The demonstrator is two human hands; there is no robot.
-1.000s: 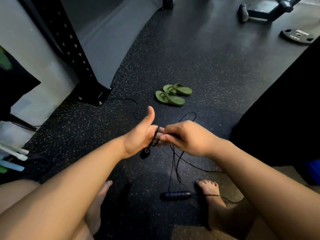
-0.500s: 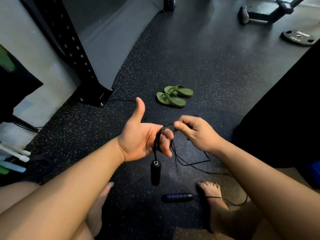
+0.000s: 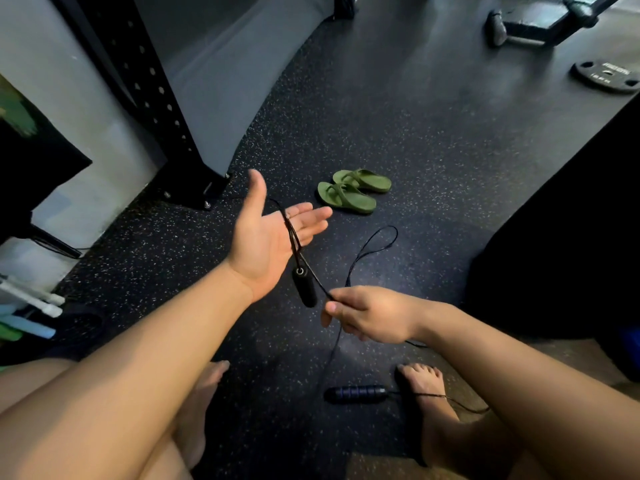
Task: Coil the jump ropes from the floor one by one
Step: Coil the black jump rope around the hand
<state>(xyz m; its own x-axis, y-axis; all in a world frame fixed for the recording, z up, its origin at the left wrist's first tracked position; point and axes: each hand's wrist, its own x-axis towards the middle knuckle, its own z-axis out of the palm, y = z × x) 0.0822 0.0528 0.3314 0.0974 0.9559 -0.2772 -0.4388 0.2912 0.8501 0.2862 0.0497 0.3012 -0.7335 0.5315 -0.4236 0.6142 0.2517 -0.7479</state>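
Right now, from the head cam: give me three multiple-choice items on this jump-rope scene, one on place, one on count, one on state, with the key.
1. Where is the dark ribbed rope handle?
A. on the speckled black rubber floor by the bare right foot
B. on the round weight plate
C. in a hand

2. How many green rubber flip-flops lie on the floor?
A. one
B. two
C. four

3. How is the left hand?
A. fisted round a handle
B. flat on the floor
C. open, palm up, thin black cord looped over its fingers

Key: 1 A, it lies beside the toes; 2 B, a pair sits side by side; 3 C, straight fingers carry the loops while the right hand pinches the cord.
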